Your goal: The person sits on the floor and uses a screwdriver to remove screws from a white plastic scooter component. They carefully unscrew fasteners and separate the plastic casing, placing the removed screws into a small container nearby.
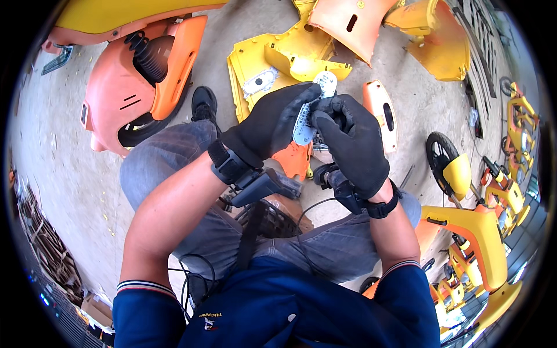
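Both my hands wear black gloves and meet in front of me around a pale blue-white oval plate (303,129) with dark printing. My left hand (270,119) grips it from the left, fingers stretched across its middle. My right hand (355,142) is closed at the plate's right edge, its fingers curled in; the fingertips are partly hidden. The plate is tilted, its upper end showing beyond my fingers. Just past my hands lies a yellow plastic panel (241,64) bearing a similar oval label (260,83).
Orange body panels (354,26) and another yellow panel (444,49) lie on the concrete floor ahead. An orange scooter front (119,87) with its wheel stands at the left. Yellow scooter frames (484,238) line the right side. A dark crate (270,220) sits between my legs.
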`<state>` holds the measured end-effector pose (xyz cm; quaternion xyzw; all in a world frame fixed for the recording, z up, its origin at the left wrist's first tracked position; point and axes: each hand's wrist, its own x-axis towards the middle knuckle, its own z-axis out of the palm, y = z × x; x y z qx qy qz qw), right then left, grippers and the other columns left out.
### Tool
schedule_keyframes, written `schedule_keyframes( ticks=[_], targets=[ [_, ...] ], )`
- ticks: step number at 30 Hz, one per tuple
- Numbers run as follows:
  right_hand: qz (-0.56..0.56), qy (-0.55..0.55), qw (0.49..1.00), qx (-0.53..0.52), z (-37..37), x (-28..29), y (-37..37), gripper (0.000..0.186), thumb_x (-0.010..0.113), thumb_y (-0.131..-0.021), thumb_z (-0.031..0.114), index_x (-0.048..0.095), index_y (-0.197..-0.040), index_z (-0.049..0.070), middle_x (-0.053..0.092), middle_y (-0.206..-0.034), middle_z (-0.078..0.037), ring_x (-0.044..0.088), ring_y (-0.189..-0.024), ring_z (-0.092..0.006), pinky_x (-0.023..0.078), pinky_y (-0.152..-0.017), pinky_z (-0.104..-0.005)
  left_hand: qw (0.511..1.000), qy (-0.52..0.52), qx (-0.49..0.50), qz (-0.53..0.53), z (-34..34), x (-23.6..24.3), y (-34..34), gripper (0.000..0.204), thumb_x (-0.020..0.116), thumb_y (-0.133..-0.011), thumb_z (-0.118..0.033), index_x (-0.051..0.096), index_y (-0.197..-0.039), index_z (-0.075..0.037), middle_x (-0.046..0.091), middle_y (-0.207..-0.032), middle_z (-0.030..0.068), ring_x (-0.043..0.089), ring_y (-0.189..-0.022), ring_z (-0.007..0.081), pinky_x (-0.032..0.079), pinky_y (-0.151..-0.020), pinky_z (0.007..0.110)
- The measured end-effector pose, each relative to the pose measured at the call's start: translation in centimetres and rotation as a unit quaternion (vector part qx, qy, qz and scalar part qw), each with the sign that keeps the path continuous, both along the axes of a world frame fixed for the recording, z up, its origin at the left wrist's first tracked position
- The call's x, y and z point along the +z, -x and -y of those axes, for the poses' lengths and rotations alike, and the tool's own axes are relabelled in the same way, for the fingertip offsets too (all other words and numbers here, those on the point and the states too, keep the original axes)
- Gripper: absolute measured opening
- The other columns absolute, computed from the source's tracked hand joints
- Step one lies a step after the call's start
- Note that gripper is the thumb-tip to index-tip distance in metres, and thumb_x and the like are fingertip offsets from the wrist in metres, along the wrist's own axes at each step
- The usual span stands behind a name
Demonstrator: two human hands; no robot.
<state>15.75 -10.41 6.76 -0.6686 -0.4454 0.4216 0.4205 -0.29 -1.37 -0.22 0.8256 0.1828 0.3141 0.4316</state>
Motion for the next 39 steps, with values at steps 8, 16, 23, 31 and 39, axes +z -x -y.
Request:
schedule_keyframes(
  ticks=[8, 16, 23, 31, 39],
  targets=[
    [-0.048, -0.044, 0.995, -0.077, 0.0, 0.7, -0.7, 0.011, 0.066, -0.09, 0.006, 0.065, -0.099, 0.0, 0.066, -0.082, -0.002, 0.058, -0.072, -0.0054, 0.047, -0.065, -0.0223, 0.999, 0.006, -0.036, 0.039, -0.3, 0.4, -0.4, 0.05, 0.067, -0.087, -0.009, 0.054, -0.134, 0.0, 0.062, -0.126, 0.0196, 0.062, -0.114, 0.0342, 0.05, -0.098, 0.039],
    [-0.003, -0.008, 0.99, -0.139, -0.6, -0.5, -5.7, 0.014, 0.067, -0.091, 0.01, 0.065, -0.102, 0.001, 0.063, -0.084, 0.0, 0.054, -0.071, -0.0051, 0.045, -0.065, -0.0207, 0.936, 0.312, -0.14, 0.084, -0.8, 1.3, -0.3, 0.046, 0.054, -0.098, -0.005, 0.041, -0.142, 0.002, 0.061, -0.129, 0.0214, 0.065, -0.114, 0.0308, 0.049, -0.104, 0.04],
    [0.009, 0.095, 0.987, -0.127, -0.7, -5.6, -9.1, 0.02, 0.066, -0.092, 0.02, 0.066, -0.098, 0.001, 0.062, -0.078, 0.0, 0.054, -0.064, -0.0065, 0.046, -0.057, -0.0231, 0.749, 0.64, -0.094, 0.145, -0.8, 2.2, -1.1, 0.043, 0.047, -0.104, -0.017, 0.043, -0.138, 0.009, 0.062, -0.124, 0.0216, 0.065, -0.112, 0.0302, 0.054, -0.1, 0.042],
    [0.256, 0.331, 0.908, 0.019, 5.5, -27.8, -14.9, 0.027, 0.058, -0.088, 0.025, 0.073, -0.093, 0.003, 0.073, -0.092, -0.019, 0.071, -0.085, -0.0312, 0.054, -0.076, -0.0419, 0.724, 0.659, -0.069, 0.192, -1.1, 2.9, -0.5, 0.042, 0.05, -0.103, -0.017, 0.046, -0.136, 0.008, 0.064, -0.121, 0.0218, 0.065, -0.112, 0.0318, 0.054, -0.1, 0.045],
    [0.5, 0.263, 0.736, 0.374, 18.0, -45.2, -16.6, 0.013, 0.071, -0.072, 0.018, 0.071, -0.083, 0.01, 0.072, -0.087, -0.014, 0.071, -0.083, -0.0302, 0.056, -0.07, -0.0438, 0.661, 0.692, -0.12, 0.262, -1.3, 1.8, -0.7, 0.039, 0.049, -0.103, -0.012, 0.046, -0.136, 0.007, 0.059, -0.128, 0.027, 0.063, -0.116, 0.037, 0.053, -0.1, 0.05]
  ],
)
